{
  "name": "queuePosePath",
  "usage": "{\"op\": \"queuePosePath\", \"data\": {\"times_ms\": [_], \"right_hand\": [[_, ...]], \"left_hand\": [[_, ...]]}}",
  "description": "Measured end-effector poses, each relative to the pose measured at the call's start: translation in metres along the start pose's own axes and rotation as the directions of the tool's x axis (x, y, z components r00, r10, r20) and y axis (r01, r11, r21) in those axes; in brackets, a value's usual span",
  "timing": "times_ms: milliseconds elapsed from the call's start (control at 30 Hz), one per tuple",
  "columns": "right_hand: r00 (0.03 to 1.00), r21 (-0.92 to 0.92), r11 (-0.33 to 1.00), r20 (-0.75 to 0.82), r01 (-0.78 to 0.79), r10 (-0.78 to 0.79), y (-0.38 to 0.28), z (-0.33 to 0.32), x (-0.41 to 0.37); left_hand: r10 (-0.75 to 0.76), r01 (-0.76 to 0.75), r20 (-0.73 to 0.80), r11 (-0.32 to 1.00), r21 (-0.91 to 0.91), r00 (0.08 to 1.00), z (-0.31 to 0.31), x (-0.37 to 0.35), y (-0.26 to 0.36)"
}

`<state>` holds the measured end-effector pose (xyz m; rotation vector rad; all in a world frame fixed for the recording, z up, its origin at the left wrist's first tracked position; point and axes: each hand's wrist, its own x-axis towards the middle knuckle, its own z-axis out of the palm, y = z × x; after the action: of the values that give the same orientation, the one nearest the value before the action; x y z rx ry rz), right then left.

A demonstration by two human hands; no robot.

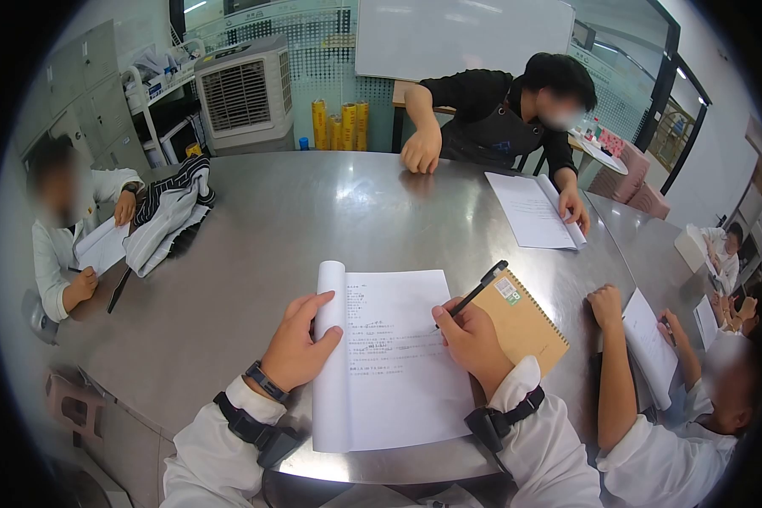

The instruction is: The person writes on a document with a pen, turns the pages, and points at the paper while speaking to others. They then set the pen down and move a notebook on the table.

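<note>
Before me on the metal table lies a stack of printed sheets, its left pages rolled back into a curl. My left hand grips that curled edge, thumb on top and fingers toward the far end. A black pen is pinched in my right hand, its tip close to the printed lines and its other end pointing up to the right. Handwritten marks show among the print. Partly behind my right hand lies a tan spiral notebook with a small label.
The metal table spreads around me. Across it, a person in black leans over papers. A person sits left near striped cloth. At right, another person's arm rests close to my notebook, beside more papers.
</note>
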<state>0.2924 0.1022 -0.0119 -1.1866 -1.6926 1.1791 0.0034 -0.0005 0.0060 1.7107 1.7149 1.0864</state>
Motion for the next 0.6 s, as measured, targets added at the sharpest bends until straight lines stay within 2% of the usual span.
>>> {"op": "queuePosePath", "data": {"times_ms": [200,300,500,600], "right_hand": [[0.999,0.007,0.999,-0.012,-0.053,0.053,-0.0049,0.0001,-0.0021],[1.000,-0.011,1.000,0.003,0.002,-0.002,0.0011,-0.0002,0.0003],[1.000,-0.017,1.000,0.008,-0.002,0.003,-0.0020,-0.0008,-0.0006],[0.999,0.011,0.999,-0.009,-0.049,0.049,-0.0062,-0.0003,-0.0025]], "left_hand": [[0.003,-0.003,-0.002,1.000,0.002,1.000,0.0003,-0.0001,-0.0010],[0.004,-0.004,-0.001,1.000,0.006,1.000,0.0002,-0.0001,-0.0008],[0.002,-0.002,0.001,1.000,0.002,1.000,0.0001,0.0001,-0.0011],[0.004,-0.004,0.001,1.000,0.005,1.000,0.0002,0.0000,-0.0013]]}}
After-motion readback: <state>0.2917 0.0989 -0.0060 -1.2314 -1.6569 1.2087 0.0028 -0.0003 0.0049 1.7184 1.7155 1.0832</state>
